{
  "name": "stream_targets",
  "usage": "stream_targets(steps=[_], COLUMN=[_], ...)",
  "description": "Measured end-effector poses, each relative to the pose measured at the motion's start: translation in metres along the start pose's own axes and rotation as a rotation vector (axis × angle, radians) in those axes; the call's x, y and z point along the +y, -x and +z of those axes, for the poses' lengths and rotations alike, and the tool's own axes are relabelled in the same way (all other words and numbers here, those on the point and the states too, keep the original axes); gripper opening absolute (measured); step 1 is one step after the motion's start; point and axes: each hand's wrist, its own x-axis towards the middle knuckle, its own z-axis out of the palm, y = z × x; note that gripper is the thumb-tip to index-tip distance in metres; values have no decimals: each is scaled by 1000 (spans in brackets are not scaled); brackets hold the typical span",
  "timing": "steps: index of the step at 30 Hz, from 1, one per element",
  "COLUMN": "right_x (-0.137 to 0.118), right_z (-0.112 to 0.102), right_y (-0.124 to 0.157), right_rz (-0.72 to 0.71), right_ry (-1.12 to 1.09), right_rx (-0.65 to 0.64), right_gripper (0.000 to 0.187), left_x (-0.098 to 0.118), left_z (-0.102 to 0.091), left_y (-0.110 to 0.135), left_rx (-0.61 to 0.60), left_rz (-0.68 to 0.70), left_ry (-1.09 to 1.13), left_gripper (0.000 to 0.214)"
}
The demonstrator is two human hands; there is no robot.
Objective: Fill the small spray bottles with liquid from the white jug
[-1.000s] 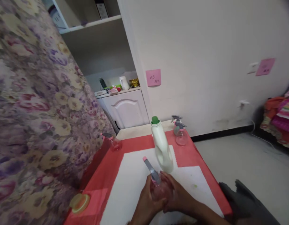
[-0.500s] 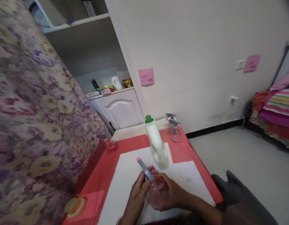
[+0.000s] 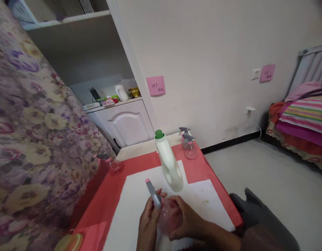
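1. Spray bottle (image 3: 168,219): lower centre of frame, between both hands; round clear body, grey head (image 3: 152,191) with pink tip pointing up and left.
2. Left hand (image 3: 147,223): closed around the neck and head, thumb along the near side; some fingers hidden behind.
3. Right hand (image 3: 188,218): cupped around the body from the right, fingertips over the top, thumb beneath. Grasping, palm hidden.
4. Jug (image 3: 166,160): pale, at frame centre, just beyond the spray bottle; foot on the white sheet (image 3: 131,200), green piece (image 3: 159,134) in its mouth.
5. Red cloth (image 3: 110,193): under the sheet, showing along left, far and right sides. Faint green mark on the sheet, right of the hands.
6. Two more sprayers, right of the jug near the wall: front one (image 3: 191,151) overlaps the rear one (image 3: 184,131).
7. Third sprayer (image 3: 116,167): left of centre, by the floral curtain (image 3: 32,139), leaning left in the frame.
8. Round yellow-green thing (image 3: 68,243): lower left, cut by the frame edge; cannot tell what.
9. Upper left: cabinet (image 3: 128,123), white pitcher (image 3: 121,93) on its ledge. Pink note (image 3: 155,85) on wall, upper centre.
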Motion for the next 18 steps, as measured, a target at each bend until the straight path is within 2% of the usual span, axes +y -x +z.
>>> stream_targets(steps=[4, 7, 9, 13, 15, 18], right_x=[-5, -10, -11, -12, -11, -6], right_z=[-2, -6, -10, -17, -17, -11], right_y=[-1, -3, -5, -10, -10, -7], right_rz=[2, 13, 11, -1, 12, -2], right_ry=[-53, -93, -161, -274, -220, -89], right_rx=[-59, -117, -192, -379, -356, -196], right_gripper=[105, 100, 103, 120, 118, 111], left_x=[3, 3, 4, 10, 11, 7], left_z=[-2, -5, -6, -6, -4, 0], left_y=[0, 1, 2, 6, 8, 7], left_rx=[35, 15, -9, -57, -65, -29], left_rz=[-6, -6, -16, -48, -71, -65], left_ry=[60, 99, 120, 154, 166, 164], left_gripper=[52, 51, 51, 53, 54, 52])
